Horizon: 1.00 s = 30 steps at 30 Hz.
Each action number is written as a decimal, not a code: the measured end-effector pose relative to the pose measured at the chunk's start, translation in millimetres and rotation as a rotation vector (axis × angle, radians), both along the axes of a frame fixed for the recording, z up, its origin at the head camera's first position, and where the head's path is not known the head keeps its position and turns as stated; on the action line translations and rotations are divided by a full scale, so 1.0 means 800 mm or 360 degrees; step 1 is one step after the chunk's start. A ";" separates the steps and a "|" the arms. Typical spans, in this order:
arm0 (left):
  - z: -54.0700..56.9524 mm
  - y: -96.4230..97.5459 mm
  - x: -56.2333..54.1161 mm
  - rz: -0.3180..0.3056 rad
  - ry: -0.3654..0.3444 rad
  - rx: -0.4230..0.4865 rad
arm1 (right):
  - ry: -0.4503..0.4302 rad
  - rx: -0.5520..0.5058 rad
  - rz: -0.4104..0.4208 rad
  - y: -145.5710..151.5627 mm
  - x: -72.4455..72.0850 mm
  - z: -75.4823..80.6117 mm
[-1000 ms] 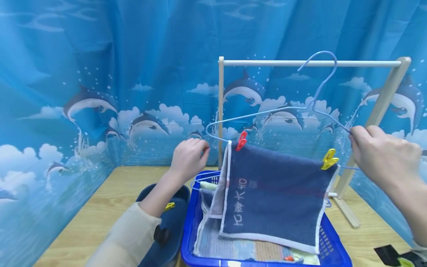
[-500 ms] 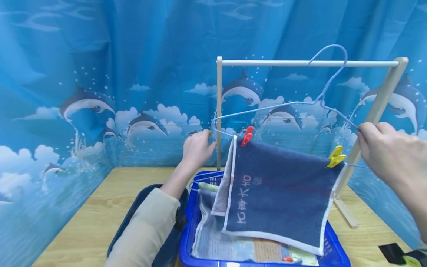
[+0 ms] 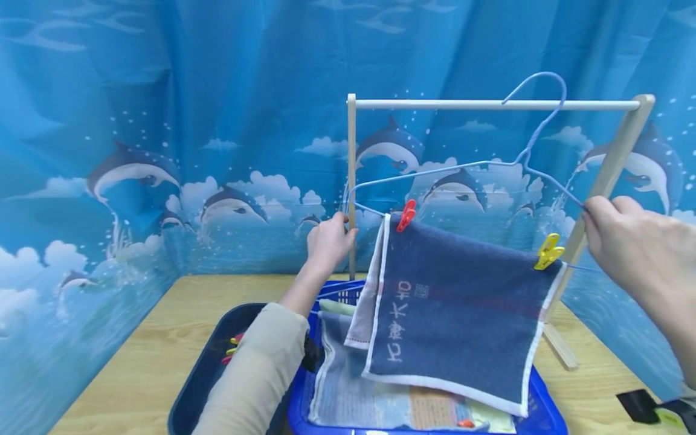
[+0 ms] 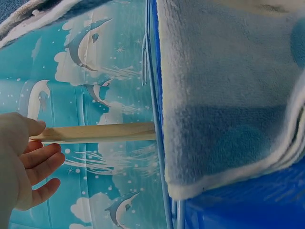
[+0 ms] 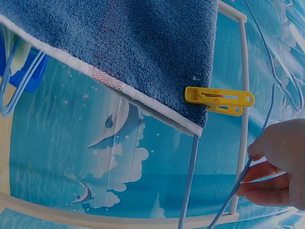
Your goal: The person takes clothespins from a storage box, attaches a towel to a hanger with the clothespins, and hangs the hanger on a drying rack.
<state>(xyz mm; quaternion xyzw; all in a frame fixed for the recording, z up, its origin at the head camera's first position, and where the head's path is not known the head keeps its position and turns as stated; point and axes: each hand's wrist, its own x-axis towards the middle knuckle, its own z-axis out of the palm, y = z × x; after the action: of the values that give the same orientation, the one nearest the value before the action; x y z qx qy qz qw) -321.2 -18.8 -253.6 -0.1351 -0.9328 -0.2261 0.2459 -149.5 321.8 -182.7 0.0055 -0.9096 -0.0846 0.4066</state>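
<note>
My right hand (image 3: 636, 241) pinches the sloping wire of a light blue hanger (image 3: 435, 171) between thumb and fingers. A dark blue towel (image 3: 462, 302) with white edging and pale lettering hangs folded over the hanger's lower bar. A red clothespin (image 3: 406, 215) clips its left end; a yellow clothespin (image 5: 214, 97) clips the right. My left hand (image 3: 328, 241) holds the left post (image 4: 100, 131) of a wooden drying rack between thumb and fingers. The hanger's hook (image 3: 549, 90) overlaps the rack's white top rail (image 3: 435, 104) in the head view.
Under the towel stands a blue basket (image 3: 549, 405) with folded towels (image 3: 348, 386) and more wire hangers. A dark tub (image 3: 187, 393) with several clothespins (image 3: 232, 345) sits left of it, partly behind my left sleeve. A dolphin-print curtain (image 3: 261, 121) encloses the wooden table (image 3: 136, 350).
My left hand has moved right to the rack's left post. My right hand has shifted the hanger and towel slightly up and right, then stayed nearly still.
</note>
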 end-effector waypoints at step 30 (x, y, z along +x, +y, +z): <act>0.000 0.010 0.002 0.0015 -0.0111 0.0154 | -0.0018 -0.0011 -0.0176 0.043 -0.015 0.028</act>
<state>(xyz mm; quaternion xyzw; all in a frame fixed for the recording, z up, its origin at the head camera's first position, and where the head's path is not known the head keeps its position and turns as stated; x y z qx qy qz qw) -319.5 -11.0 -253.8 -0.1108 -0.9294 -0.2744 0.2204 -161.3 356.4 -160.4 -0.0457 -0.9112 -0.1037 0.3962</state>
